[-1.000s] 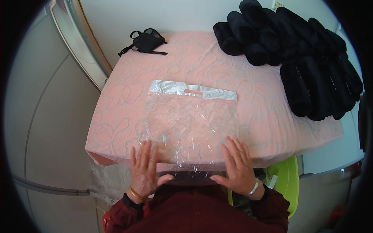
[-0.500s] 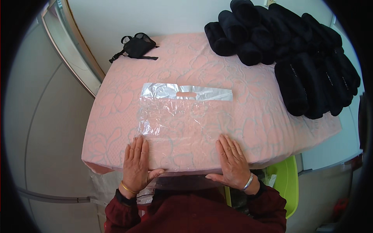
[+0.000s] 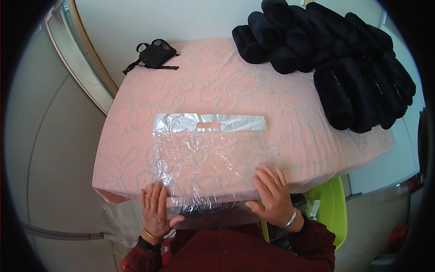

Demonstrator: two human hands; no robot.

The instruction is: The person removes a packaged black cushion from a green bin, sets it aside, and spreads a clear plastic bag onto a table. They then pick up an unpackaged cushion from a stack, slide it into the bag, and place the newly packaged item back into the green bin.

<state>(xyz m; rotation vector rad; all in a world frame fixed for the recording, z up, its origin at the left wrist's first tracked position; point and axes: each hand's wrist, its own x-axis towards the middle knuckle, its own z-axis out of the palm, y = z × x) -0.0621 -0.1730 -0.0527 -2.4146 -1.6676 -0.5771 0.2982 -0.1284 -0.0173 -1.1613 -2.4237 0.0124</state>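
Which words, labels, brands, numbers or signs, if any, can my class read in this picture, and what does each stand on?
No text can be read.
Black rolls: small pale marks run along some; too small to tell whether they are letters.
Bag: no readable print shows on its silver strip.
White scrap at the green tub: too small and blurred to tell.

no readable text, small pale marks [image 3: 378, 87] on black rolls [image 3: 361, 93], illegible

The bag [image 3: 204, 158] is glossy plastic, the cover [image 3: 129, 109] textured cloth, the rolls [image 3: 326, 50] matt.
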